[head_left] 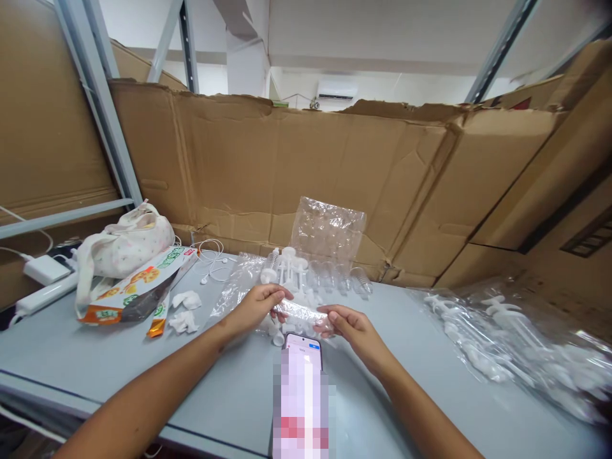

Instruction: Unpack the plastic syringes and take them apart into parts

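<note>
1. From my head view, a tall cardboard wall (287, 153) closes off the back of the grey tabletop (382, 363), with metal shelf posts rising beside it.
2. My left hand (258, 305) and right hand (351, 324) each pinch one end of a shiny clear plastic piece (303, 312) between thumb and fingers. It lies crosswise between them, just beyond the phone (302, 357). Glare hides its shape; it may be a tube or folded film.
3. Right behind it, white plastic parts (289, 262) stand bunched beside clear ribbed cylinders (361, 280), and a clear bag (329, 229) stands up against the cardboard.
4. Over to my right lie bagged white pumps (521, 338); to my left, a snack packet (138, 287) and crumpled tissues (184, 320).
5. I judge the slick surface the main risk: a loose pinch could let the piece slip onto the phone. Reaching too far forward could knock the bunched parts over, and pulling too hard at both ends might crease or tear thin plastic.
</note>
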Available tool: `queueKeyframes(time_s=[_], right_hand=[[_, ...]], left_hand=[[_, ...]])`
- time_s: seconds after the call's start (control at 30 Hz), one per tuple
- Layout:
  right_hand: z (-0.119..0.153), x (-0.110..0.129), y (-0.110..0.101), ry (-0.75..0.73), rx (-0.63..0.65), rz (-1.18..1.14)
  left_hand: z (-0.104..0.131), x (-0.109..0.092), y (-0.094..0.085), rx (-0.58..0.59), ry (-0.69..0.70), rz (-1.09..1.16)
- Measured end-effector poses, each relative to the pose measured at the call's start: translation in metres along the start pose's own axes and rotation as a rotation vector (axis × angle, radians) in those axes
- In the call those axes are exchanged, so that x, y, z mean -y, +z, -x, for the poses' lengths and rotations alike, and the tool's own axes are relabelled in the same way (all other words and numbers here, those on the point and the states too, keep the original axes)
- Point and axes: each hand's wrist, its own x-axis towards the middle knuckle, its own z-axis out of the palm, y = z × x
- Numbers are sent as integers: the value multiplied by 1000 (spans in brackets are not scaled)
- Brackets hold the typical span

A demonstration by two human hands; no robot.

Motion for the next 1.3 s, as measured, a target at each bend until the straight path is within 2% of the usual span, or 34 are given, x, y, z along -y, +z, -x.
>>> queueKeyframes(time_s=[0.2, 0.37, 0.47, 0.53, 0.6, 0.7, 0.8, 0.97, 1.17, 1.3], right_hand=[[4, 8, -1, -6, -14, 30], [4, 5, -6, -31, -18, 37], [1, 2, -9, -42, -71, 20], [0, 2, -9, -47, -90, 6], [0, 2, -9, -42, -92, 7], [1, 3, -8, -32, -82, 37], [1, 6, -8, -55, -76, 92], [-3, 16, 2, -77, -98, 82], [-17, 15, 38, 106, 59, -76], [-35, 7, 67, 167, 128, -52]], left_hand=[[2, 2, 0, -53, 130, -145], [0, -1, -17, -251, 242, -237], [-2, 0, -31, -363, 162, -585], [-5, 6, -35, -372, 64, -803], [-8, 13, -34, -348, -4, -870], [-13, 23, -29, -323, -7, -843], [-16, 24, -28, -343, 33, -795], [-15, 10, -47, -486, 114, -709], [-11, -3, -76, -725, 235, -634], [-11, -6, -83, -787, 293, -575]])
